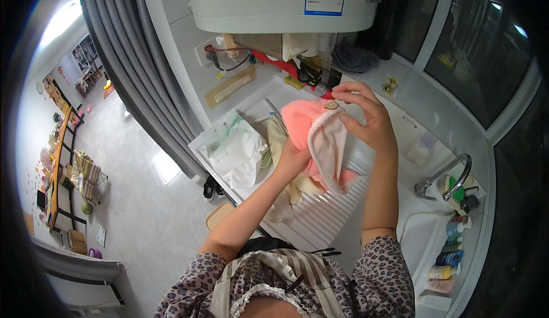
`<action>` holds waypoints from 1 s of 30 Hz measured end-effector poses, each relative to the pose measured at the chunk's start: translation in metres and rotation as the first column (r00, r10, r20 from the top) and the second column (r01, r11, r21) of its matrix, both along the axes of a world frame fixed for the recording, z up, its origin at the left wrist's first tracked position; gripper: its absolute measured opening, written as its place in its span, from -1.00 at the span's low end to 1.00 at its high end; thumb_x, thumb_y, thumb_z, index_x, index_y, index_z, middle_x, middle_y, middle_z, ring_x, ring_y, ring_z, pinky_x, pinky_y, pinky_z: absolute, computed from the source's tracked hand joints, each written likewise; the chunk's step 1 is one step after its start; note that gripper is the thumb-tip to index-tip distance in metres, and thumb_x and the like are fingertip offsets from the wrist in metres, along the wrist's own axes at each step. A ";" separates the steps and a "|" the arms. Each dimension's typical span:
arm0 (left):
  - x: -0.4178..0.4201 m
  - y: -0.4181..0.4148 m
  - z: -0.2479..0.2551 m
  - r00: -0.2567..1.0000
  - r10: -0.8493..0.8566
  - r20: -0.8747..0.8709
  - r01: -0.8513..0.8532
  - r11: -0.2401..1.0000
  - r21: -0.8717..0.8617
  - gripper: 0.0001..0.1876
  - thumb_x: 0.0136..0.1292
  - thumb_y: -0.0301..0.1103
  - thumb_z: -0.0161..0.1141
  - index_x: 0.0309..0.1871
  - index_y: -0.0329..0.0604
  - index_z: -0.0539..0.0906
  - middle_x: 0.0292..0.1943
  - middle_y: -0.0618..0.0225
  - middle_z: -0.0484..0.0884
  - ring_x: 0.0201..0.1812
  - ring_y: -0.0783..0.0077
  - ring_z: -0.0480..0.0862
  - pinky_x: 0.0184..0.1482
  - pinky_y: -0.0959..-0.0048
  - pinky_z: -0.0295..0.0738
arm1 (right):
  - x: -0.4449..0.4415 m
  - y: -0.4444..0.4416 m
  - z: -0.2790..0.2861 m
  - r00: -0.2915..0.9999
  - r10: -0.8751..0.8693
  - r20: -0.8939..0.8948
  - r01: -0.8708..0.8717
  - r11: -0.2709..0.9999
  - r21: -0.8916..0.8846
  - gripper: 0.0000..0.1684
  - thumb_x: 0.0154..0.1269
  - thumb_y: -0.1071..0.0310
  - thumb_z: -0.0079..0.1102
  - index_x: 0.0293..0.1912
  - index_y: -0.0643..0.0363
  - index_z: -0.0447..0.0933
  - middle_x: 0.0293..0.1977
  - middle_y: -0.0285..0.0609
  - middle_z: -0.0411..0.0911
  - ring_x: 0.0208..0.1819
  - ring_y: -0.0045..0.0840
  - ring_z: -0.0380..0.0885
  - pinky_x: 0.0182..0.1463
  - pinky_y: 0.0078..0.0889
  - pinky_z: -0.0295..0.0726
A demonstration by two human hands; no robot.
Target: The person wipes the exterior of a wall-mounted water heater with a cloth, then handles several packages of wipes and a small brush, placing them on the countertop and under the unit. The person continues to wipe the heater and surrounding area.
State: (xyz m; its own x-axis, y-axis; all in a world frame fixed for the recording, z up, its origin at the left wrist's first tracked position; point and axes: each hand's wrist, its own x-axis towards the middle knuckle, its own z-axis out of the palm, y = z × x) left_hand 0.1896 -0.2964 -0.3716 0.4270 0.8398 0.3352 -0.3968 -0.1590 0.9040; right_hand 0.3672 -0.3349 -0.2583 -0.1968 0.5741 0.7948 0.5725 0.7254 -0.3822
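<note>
A pink, fluffy cloth item [300,114] with pale lining and a braided white edge hangs above the ribbed washboard part [339,208] of a white sink counter. My left hand [294,157] grips its lower left side, the fingers partly hidden behind the fabric. At its top edge, beside a beige button [330,105], my right hand [362,114] has thumb and fingertips close together; they seem to pinch a thin loop or the edge there. Below the item lie pale yellow cloths [302,189]. To the left are a white plastic bag [240,153] and a light green cloth [276,133].
A white wall-mounted appliance [257,5] overhangs the counter's back. At right stand a chrome faucet [446,180], a white basin [424,236] and several bottles [444,271]. A grey curtain [146,73] hangs at left. A dark cloth [354,56] lies on the back ledge.
</note>
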 end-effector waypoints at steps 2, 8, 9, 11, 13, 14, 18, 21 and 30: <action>-0.002 0.001 -0.001 1.000 0.020 0.005 -0.020 0.999 0.037 -0.54 0.21 -0.43 0.24 0.19 -0.30 0.46 0.12 0.26 0.56 0.14 0.39 0.55 0.17 0.41 0.42 | -0.002 0.000 0.005 0.998 -0.047 -0.035 0.046 0.998 -0.031 -0.65 0.04 0.45 0.30 -0.10 0.21 0.57 -0.14 -0.23 0.53 -0.13 -0.57 0.49 -0.07 -0.52 0.47; 0.010 0.003 0.004 0.949 0.316 0.016 -0.316 0.946 0.077 -0.51 0.14 -0.45 0.27 0.17 -0.30 0.46 0.12 0.16 0.55 0.15 0.20 0.54 0.19 0.32 0.38 | -0.016 -0.021 0.011 0.890 -0.186 -0.416 -0.078 0.837 -0.541 -0.76 0.40 0.27 0.10 -0.24 0.28 0.55 -0.47 -0.34 0.51 -0.43 -0.75 0.43 -0.33 -0.68 0.40; 0.013 0.007 0.003 0.907 0.420 -0.033 -0.384 0.857 0.344 -0.48 0.09 -0.45 0.29 0.17 -0.29 0.47 0.13 0.13 0.53 0.16 0.14 0.51 0.20 0.29 0.36 | -0.014 -0.017 0.008 0.906 -0.209 -0.368 -0.022 0.845 -0.534 -0.75 0.39 0.25 0.12 -0.26 0.28 0.56 -0.47 -0.34 0.52 -0.43 -0.76 0.43 -0.34 -0.68 0.41; 0.015 0.021 0.002 0.776 0.631 -0.021 -0.372 0.484 0.792 -0.43 0.01 -0.45 0.33 0.17 -0.25 0.48 0.15 0.08 0.48 0.16 0.01 0.46 0.22 0.22 0.32 | -0.010 -0.005 0.001 0.929 -0.251 -0.273 0.083 0.859 -0.506 -0.72 0.35 0.22 0.16 -0.30 0.27 0.57 -0.46 -0.34 0.55 -0.42 -0.78 0.44 -0.34 -0.69 0.44; 0.012 0.015 0.022 0.843 0.499 -0.200 -0.169 0.600 0.782 -0.43 -0.08 -0.38 0.35 0.11 -0.18 0.53 0.16 0.07 0.42 0.16 -0.07 0.38 0.22 0.15 0.27 | -0.006 -0.004 0.008 0.889 -0.137 -0.438 -0.093 0.881 -0.464 -0.80 0.35 0.33 0.12 -0.18 0.29 0.56 -0.37 -0.37 0.55 -0.35 -0.79 0.44 -0.27 -0.71 0.44; 0.009 0.004 0.033 0.826 0.548 -0.133 -0.177 0.476 0.862 -0.47 -0.06 -0.37 0.34 0.08 -0.17 0.55 0.16 0.10 0.42 0.16 -0.05 0.38 0.22 0.15 0.28 | 0.003 -0.003 0.011 0.859 -0.108 -0.501 -0.162 0.870 -0.465 -0.81 0.35 0.36 0.11 -0.15 0.29 0.56 -0.35 -0.39 0.54 -0.33 -0.79 0.44 -0.24 -0.72 0.44; -0.015 0.011 0.065 0.908 0.416 0.051 -0.281 0.514 0.810 -0.59 0.03 -0.26 0.33 -0.03 -0.17 0.64 0.11 0.13 0.48 0.10 0.09 0.48 0.18 0.26 0.33 | 0.039 0.000 0.032 0.917 0.084 -0.390 -0.288 0.815 -0.504 -0.81 0.34 0.42 0.07 -0.11 0.28 0.54 -0.28 -0.38 0.52 -0.20 -0.78 0.42 -0.06 -0.71 0.40; -0.003 0.015 0.111 0.966 0.257 -0.012 -0.180 0.706 0.685 -0.58 0.13 -0.22 0.32 0.02 -0.24 0.61 0.03 0.14 0.55 0.06 0.25 0.54 0.14 0.37 0.37 | 0.033 -0.002 0.053 0.934 0.219 -0.283 -0.341 0.785 -0.518 -0.84 0.33 0.43 0.08 -0.13 0.27 0.53 -0.23 -0.34 0.53 -0.14 -0.76 0.43 -0.01 -0.68 0.39; 0.011 0.003 0.168 0.971 -0.193 -0.143 0.225 0.939 0.259 -0.72 0.12 -0.43 0.40 -0.13 -0.31 0.60 -0.31 0.44 0.64 -0.28 0.73 0.56 -0.21 0.69 0.46 | 0.033 -0.026 0.096 0.900 0.221 -0.375 -0.381 0.817 -0.432 -0.67 0.19 0.46 0.26 -0.09 0.20 0.35 -0.25 -0.29 0.51 -0.19 -0.72 0.50 -0.06 -0.64 0.50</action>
